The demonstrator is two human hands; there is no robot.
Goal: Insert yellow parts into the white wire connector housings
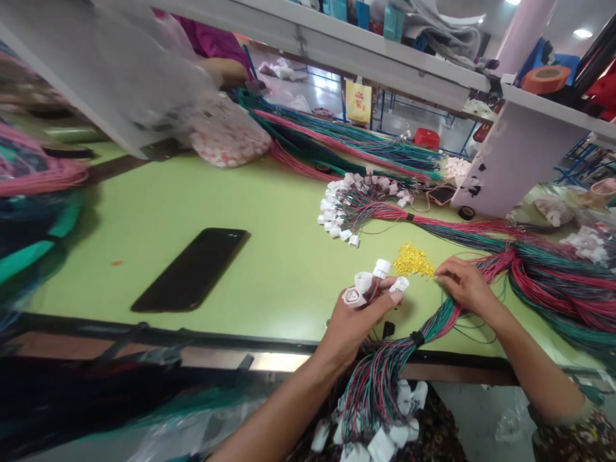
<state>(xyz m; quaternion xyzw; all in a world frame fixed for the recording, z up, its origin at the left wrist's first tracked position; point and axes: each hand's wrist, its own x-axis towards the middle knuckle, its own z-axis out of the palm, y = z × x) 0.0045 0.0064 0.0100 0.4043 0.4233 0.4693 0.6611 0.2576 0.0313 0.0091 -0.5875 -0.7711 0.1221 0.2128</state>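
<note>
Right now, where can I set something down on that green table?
Bare table shows between the phone and the pile of white plugs, and between the phone and plastic bag. Around the right hand it's crowded: wires and yellow bits.

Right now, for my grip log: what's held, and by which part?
The left hand holds white connectors, thumb on one's lower part; the other grips are hidden. Whether the right hand holds anything cannot be told.
</note>
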